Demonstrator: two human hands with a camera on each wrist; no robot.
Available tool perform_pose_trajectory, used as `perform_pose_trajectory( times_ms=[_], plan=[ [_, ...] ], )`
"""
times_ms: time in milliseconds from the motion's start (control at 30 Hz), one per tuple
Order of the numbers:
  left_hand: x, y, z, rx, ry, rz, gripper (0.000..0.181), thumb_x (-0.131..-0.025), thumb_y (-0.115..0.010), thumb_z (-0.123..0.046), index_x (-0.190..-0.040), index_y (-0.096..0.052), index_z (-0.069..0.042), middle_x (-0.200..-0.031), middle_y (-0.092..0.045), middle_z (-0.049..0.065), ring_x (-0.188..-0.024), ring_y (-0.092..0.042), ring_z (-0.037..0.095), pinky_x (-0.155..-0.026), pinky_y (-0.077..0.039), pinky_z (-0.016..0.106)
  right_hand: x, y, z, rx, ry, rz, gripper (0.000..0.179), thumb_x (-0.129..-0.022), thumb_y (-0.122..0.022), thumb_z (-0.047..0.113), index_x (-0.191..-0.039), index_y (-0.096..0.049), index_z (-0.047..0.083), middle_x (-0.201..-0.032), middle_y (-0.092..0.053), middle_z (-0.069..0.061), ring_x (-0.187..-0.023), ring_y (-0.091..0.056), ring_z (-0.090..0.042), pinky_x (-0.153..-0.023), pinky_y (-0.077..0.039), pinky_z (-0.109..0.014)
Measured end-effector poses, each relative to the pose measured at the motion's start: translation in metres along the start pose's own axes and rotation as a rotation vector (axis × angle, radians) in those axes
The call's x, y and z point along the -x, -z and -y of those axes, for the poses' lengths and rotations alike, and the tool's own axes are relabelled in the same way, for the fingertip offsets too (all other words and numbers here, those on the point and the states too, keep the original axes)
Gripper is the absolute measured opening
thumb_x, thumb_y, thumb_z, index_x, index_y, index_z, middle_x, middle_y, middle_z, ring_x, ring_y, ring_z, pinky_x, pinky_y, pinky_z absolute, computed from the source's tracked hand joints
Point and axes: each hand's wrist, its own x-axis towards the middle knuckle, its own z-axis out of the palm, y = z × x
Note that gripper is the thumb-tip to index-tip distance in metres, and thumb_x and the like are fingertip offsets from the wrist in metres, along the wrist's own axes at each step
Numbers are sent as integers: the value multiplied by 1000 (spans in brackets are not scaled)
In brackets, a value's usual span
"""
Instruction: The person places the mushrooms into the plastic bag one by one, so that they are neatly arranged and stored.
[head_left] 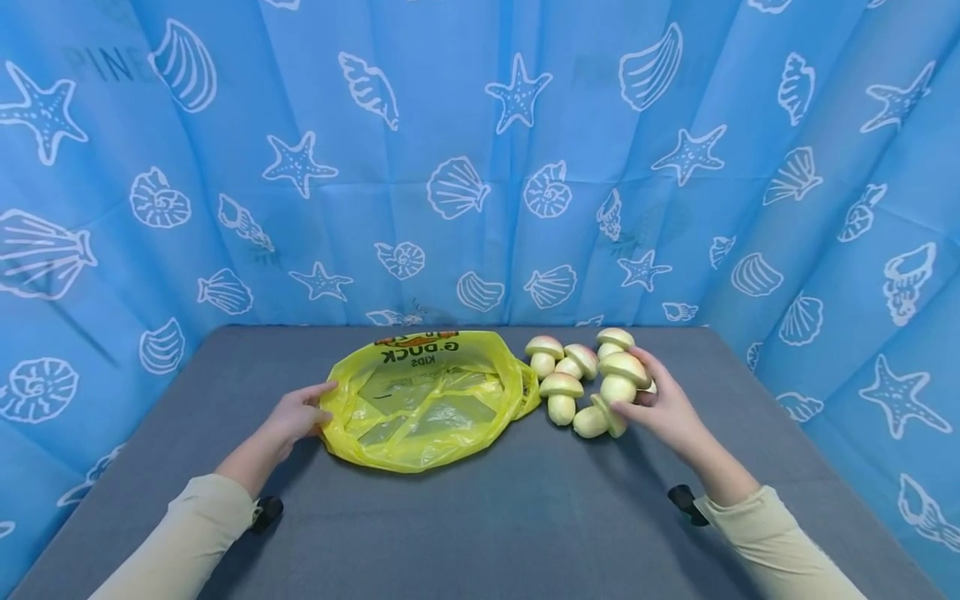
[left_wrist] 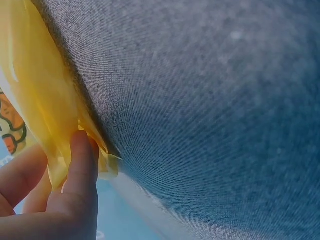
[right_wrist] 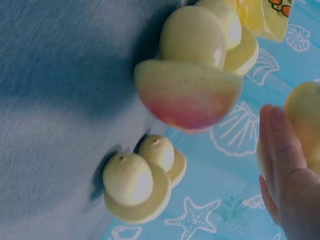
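Observation:
On the left, a yellow translucent plastic bag (head_left: 450,450) printed with G.DUCK KIDS lies with its mouth spread wide. My left hand (head_left: 294,415) pinches the bag's left edge; the left wrist view shows the yellow film (left_wrist: 55,100) between thumb and fingers (left_wrist: 82,165). To the right of the bag, my right hand (head_left: 663,408) holds a toy mushroom (head_left: 619,385) with a pale stem and pinkish cap, its fingers around the far side. Several similar mushrooms (head_left: 561,392) are grouped just left of that hand, some upright and some tipped over.
A grey cloth-covered table (head_left: 480,533) lies beneath everything. Behind and at both sides hangs a blue curtain (head_left: 465,100) with white shells and starfish. A black wrist strap (head_left: 686,504) sits on the right forearm, another (head_left: 266,514) on the left.

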Motion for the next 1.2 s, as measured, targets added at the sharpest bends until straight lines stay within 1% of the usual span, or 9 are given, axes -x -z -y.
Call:
perform_pose_trajectory(
  times_ms=[133, 233, 367, 467, 567, 700, 833, 1033, 1200],
  plan=[
    [1, 0, -1, 5, 4, -3, 62, -94, -45, 7, -153, -26, -2, -156, -12, 29, -137, -27, 45, -100, -42, 52, -3, -6, 2, -29, 8, 2, 85, -88, -59, -11, -154, -6, -2, -147, -9, -35, -121, -42, -58, -74, -53, -24],
    [1, 0, -1, 10, 10, -7, 62, -95, -45, 7, -153, -26, -3, -157, -12, 29, -138, -25, 45, -101, -40, 53, -5, -10, 3, -64, 27, 10, 85, -88, -58, -12, -154, -6, -1, -148, -6, -33, -123, -38, -59, -75, -52, -21],
    [2, -1, -2, 14, 11, -10, 62, -94, -46, 8, -152, -27, -2, -157, -11, 29, -138, -24, 45, -101, -40, 53, -7, -15, 4, -98, 48, 26, 79, -92, -57, -5, -154, -7, -1, -149, -14, -32, -125, -38, -54, -77, -50, -19],
    [1, -1, -2, 10, 8, -11, 62, -94, -46, 7, -152, -27, -2, -156, -12, 29, -137, -27, 45, -100, -41, 53, -9, -20, 5, -91, 50, 10, 68, -98, -54, 4, -152, -14, -1, -148, -22, -29, -123, -43, -47, -77, -50, -19],
    [2, -1, -2, 7, 8, -13, 62, -94, -46, 7, -152, -27, -2, -156, -13, 30, -135, -30, 44, -99, -42, 52, -11, -24, 8, -92, 53, -16, 60, -100, -51, 6, -151, -22, 0, -149, -24, -26, -120, -44, -41, -76, -50, -20],
    [2, -1, -2, 15, 18, -12, 62, -94, -45, 8, -152, -27, -2, -156, -13, 29, -135, -31, 43, -100, -42, 51, -15, -31, 15, -110, 47, -19, 70, -96, -53, -1, -154, -14, 1, -148, -29, -29, -116, -49, -31, -78, -48, -19],
    [2, -1, -2, 12, 20, -11, 62, -94, -45, 8, -152, -27, -1, -156, -13, 29, -136, -29, 44, -101, -41, 52, -19, -37, 21, -111, -5, -13, 83, -92, -58, -2, -155, -4, 0, -136, -41, -35, -104, -54, -17, -77, -48, -19],
    [3, 0, -3, 8, 11, -5, 61, -94, -45, 8, -152, -26, -1, -156, -13, 30, -137, -27, 45, -101, -40, 52, -26, -48, 24, -167, -45, 15, 73, -88, -62, -4, -148, -22, -6, -137, -40, -28, -110, -52, -23, -79, -50, -22],
    [2, 0, -2, 8, 5, -3, 61, -94, -45, 7, -152, -26, 0, -156, -13, 30, -137, -27, 45, -101, -41, 52, -29, -55, 24, -212, -26, 38, 65, -88, -61, -4, -144, -29, -6, -130, -46, -25, -101, -55, -13, -79, -49, -24]
  ],
)
